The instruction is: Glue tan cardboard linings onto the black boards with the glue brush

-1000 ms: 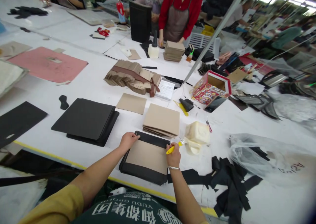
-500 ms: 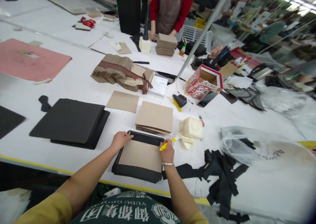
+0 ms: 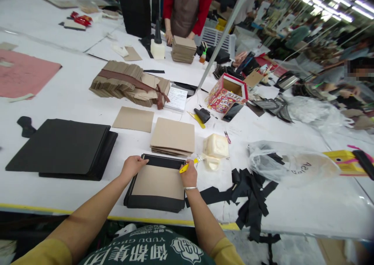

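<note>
A stack of black sheets point(image 3: 154, 204) lies at the table's front, with a beige board point(image 3: 159, 182) on top and black flaps along its far and near edges. My left hand point(image 3: 133, 166) is closed at the far left corner, thumb and fingers on the black flap. At the far right corner is my right hand point(image 3: 190, 175), closed around a yellow-handled brush point(image 3: 184, 167) whose bristles point right, its fingers also at the flap's edge. Beyond the bristles stands a cream plastic container point(image 3: 216, 146), cut open. Behind the work sits a pile of beige boards point(image 3: 173, 135).
On the left is a stack of large black sheets point(image 3: 61, 148). Black scraps point(image 3: 251, 195) and a clear plastic bag point(image 3: 280, 161) lie right. Tied boards point(image 3: 125, 82), a notepad point(image 3: 176, 98) and a red box point(image 3: 227, 95) stand farther back. A person in red point(image 3: 187, 7) works opposite.
My view has turned slightly right, so everything sits farther left in the picture. Both hands keep their places at the far corners, and the brush stays in my right hand.
</note>
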The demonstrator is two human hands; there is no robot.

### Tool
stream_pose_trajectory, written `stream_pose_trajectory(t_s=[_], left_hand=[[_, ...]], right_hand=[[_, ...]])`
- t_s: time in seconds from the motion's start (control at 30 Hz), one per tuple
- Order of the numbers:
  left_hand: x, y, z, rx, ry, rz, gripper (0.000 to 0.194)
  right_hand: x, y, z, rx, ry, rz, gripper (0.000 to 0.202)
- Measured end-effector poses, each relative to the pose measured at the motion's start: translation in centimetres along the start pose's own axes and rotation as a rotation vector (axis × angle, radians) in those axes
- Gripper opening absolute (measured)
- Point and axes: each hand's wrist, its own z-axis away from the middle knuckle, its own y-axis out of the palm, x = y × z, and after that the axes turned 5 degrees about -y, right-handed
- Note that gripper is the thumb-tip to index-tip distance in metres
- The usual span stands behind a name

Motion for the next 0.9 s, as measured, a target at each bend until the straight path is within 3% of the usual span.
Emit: stream_pose_trajectory(t_s=[0.1, 0.2, 0.3, 0.37, 0.43, 0.5, 0.57, 0.67, 0.73, 0.83, 0.9], left_hand=[[-0.2, -0.3, 0.2, -0.013, 0.039, -0.078, 0.038], [-0.4, -0.7, 1.2, -0.166, 0.163, -0.257, 0.035], [-0.3, 0.1, 2.8, -0.316, 0.508, -0.393, 0.033], [0.0, 1.3, 3.8, -0.257, 0.768, -0.444, 0.04], [0.3, 2.4, 4.6, -0.16, 0.91, -0.488, 0.048], [0.9, 2.9, 5.0, -0.122, 0.898, -0.518, 0.051], [1.8, 2.2, 5.0, -0.14, 0.816, -0.519, 0.049], [4.0, -1.2, 4.6, -0.232, 0.73, -0.45, 0.038], [6.0, -4.8, 4.2, -0.391, 0.643, -0.358, 0.035], [9.3, -11.2, 3.6, -0.743, 0.335, -0.257, 0.044], [11.5, -15.5, 2.9, -0.88, 0.059, -0.245, 0.065]], right_hand=[[0.0, -0.1, -0.2, -0.013, -0.02, 0.041, 0.022], [-0.2, -0.2, 0.0, -0.101, -0.065, 0.078, 0.028], [-0.1, -0.2, 0.7, -0.151, -0.197, 0.07, 0.027], [0.5, 0.0, 1.4, -0.097, -0.342, 0.05, 0.024], [1.2, 0.3, 2.1, -0.007, -0.465, 0.058, 0.024], [1.6, 0.2, 2.5, 0.052, -0.503, 0.095, 0.025], [1.4, -0.2, 2.8, 0.06, -0.456, 0.134, 0.027], [0.2, -1.8, 3.4, 0.022, -0.367, 0.143, 0.029], [-0.6, -3.0, 3.9, -0.027, -0.336, 0.103, 0.031], [-1.2, -4.0, 4.8, -0.115, -0.299, 0.031, 0.035], [-0.9, -4.3, 5.2, -0.143, -0.276, 0.01, 0.037]])
